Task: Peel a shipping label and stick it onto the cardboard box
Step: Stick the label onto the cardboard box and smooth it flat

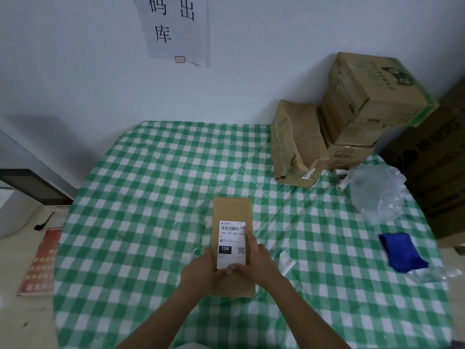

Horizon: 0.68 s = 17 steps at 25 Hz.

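A narrow brown cardboard box (232, 209) lies lengthwise on the green-checked tablecloth (151, 197). A white shipping label (230, 241) with a barcode, "15H" and a QR code lies flat on its top. My left hand (198, 269) rests against the box's left side, its thumb touching the label's near edge. My right hand (256, 258) lies along the label's right edge with straight fingers pressing down, thumb at the label's near edge. A white strip of backing paper (285, 263) lies on the cloth just right of my right hand.
Stacked cardboard boxes (352, 117) stand at the back right, with clear crumpled plastic (377, 192) and a blue cloth (400, 253) in front of them. A red printed sheet (41, 263) lies left of the cloth. A paper sign (176, 28) hangs on the wall.
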### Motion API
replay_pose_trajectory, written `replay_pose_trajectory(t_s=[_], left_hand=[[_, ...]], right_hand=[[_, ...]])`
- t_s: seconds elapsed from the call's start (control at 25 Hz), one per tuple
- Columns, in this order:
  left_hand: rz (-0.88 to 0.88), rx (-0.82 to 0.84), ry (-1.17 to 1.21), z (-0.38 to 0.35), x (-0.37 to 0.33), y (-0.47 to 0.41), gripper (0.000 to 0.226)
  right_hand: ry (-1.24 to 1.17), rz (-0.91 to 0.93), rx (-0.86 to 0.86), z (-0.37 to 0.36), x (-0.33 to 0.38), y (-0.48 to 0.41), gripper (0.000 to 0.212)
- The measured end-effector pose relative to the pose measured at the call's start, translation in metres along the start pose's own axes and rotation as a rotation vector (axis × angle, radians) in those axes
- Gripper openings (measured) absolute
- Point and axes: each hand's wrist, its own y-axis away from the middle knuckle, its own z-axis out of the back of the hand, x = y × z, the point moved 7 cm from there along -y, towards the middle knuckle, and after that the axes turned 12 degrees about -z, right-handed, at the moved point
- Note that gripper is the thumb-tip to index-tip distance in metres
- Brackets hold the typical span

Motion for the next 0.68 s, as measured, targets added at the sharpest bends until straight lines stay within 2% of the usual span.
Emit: replay_pose_trajectory(t_s=[0.08,0.2,0.36,0.56,0.68], left_hand=[[-0.032,0.018,0.043,0.002,0.003,0.000,0.082],[-0.053,0.019,-0.018,0.009,0.005,0.000,0.078],[-0.042,-0.034,-0.070,0.018,0.001,-0.008,0.079],[-0.004,-0.112,-0.156,0.028,-0.006,-0.019,0.065],[0.027,-0.132,-0.125,0.031,-0.007,-0.025,0.069]], right_hand=[[0.010,0.011,0.017,0.001,0.000,0.000,0.121],[0.035,0.011,0.006,0.003,0.003,0.000,0.128],[0.008,0.025,-0.042,0.002,0.008,-0.001,0.130],[-0.035,0.033,-0.067,0.009,0.014,-0.006,0.127],[-0.009,0.030,-0.087,0.018,0.020,-0.011,0.131]])
